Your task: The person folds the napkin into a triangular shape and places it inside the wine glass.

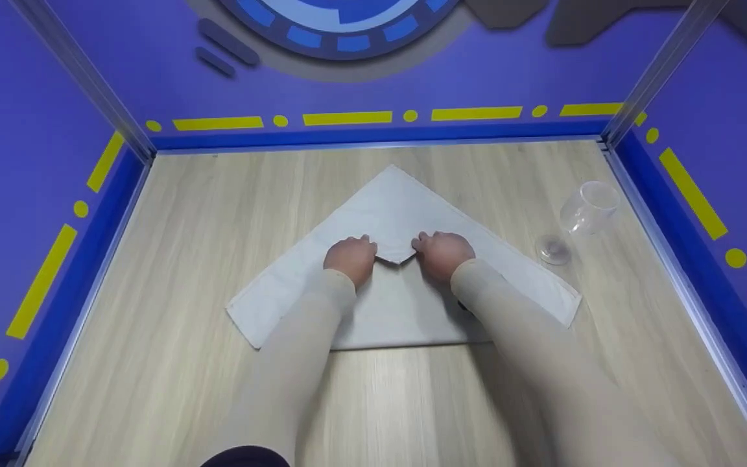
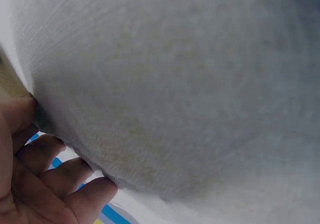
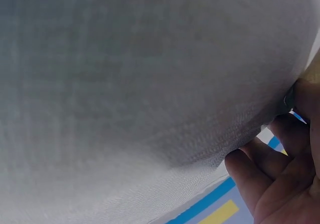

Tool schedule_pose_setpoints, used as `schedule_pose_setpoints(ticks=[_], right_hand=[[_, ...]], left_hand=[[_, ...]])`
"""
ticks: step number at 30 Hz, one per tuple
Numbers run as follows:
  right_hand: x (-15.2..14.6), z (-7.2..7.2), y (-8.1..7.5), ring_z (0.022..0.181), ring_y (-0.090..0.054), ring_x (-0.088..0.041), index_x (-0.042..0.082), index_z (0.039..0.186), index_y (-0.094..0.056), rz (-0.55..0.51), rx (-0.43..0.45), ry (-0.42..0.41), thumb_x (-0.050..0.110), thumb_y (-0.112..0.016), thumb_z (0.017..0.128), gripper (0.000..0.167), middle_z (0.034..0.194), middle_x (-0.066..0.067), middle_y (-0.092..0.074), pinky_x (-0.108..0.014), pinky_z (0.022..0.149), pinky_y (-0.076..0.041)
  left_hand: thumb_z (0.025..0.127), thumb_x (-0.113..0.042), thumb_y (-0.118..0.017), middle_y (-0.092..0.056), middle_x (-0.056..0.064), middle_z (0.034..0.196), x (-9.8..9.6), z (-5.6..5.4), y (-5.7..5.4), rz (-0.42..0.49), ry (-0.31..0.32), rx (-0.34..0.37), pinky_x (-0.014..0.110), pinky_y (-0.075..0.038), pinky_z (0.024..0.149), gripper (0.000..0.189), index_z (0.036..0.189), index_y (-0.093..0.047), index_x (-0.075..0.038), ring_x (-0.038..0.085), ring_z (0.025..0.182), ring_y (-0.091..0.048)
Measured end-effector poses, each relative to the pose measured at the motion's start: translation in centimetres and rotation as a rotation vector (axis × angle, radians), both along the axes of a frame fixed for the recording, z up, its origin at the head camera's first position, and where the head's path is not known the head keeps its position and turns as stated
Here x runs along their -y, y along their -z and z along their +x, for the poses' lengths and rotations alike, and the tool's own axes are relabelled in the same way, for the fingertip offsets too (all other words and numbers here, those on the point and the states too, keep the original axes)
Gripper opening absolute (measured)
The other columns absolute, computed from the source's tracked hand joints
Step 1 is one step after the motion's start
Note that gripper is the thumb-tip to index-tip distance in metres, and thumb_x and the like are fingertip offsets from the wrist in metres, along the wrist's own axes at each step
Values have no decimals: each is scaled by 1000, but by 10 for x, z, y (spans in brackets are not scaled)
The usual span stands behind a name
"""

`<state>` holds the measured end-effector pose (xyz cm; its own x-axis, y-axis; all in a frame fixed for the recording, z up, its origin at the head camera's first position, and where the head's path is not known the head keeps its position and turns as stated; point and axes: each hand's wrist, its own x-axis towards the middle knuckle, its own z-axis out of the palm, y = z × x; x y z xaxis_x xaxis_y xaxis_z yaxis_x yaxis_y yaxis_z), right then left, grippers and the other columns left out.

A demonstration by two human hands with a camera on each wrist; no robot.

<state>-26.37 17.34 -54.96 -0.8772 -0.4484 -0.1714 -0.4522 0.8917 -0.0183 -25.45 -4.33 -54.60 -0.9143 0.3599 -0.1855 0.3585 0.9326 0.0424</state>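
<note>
Where a pale counter (image 1: 153, 259) fills the space between purple-blue walls (image 1: 373, 97), a white cloth (image 1: 399, 207) lies folded near its middle, one peak at 12 o'clock, side corners toward 8 and 4, and a straight edge along 6. A small flap of the cloth points to 6 o'clock, its tip between two hands. At 9 o'clock of that tip, the left hand (image 1: 351, 259) pinches the flap's edge; its fingers (image 2: 40, 151) are closed on the fabric, the outer ones loosely bent. At 3 o'clock, the right hand (image 1: 445, 256) pinches the opposite edge the same way. Beyond the cloth, a clear glass (image 1: 591, 206) stands toward 2 o'clock, and a small transparent disc (image 1: 553, 250) lies toward 3.
</note>
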Motion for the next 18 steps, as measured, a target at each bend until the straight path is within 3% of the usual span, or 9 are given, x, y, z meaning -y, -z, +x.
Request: schedule_pose_setpoints(ticks=[9, 18], right_hand=[[0, 2, 0, 104, -74, -40, 13, 132, -70, 19, -42, -39, 7, -48, 106, 35, 136, -13, -71, -52, 86, -61], [-3, 3, -1, 102, -74, -39, 15, 134, -70, 2, -31, -48, 10, -51, 106, 34, 134, -11, -73, -52, 85, -61]], left_hand=[[110, -15, -50, -61, 12, 151, 1, 4, -1, -1, 3, 16, 49, -57, 103, 35, 139, -69, -12, 37, 125, -68], [110, -14, -50, -73, 13, 131, 1, 5, -2, -15, 21, -13, 49, -60, 93, 30, 126, -75, -11, 36, 110, -73]])
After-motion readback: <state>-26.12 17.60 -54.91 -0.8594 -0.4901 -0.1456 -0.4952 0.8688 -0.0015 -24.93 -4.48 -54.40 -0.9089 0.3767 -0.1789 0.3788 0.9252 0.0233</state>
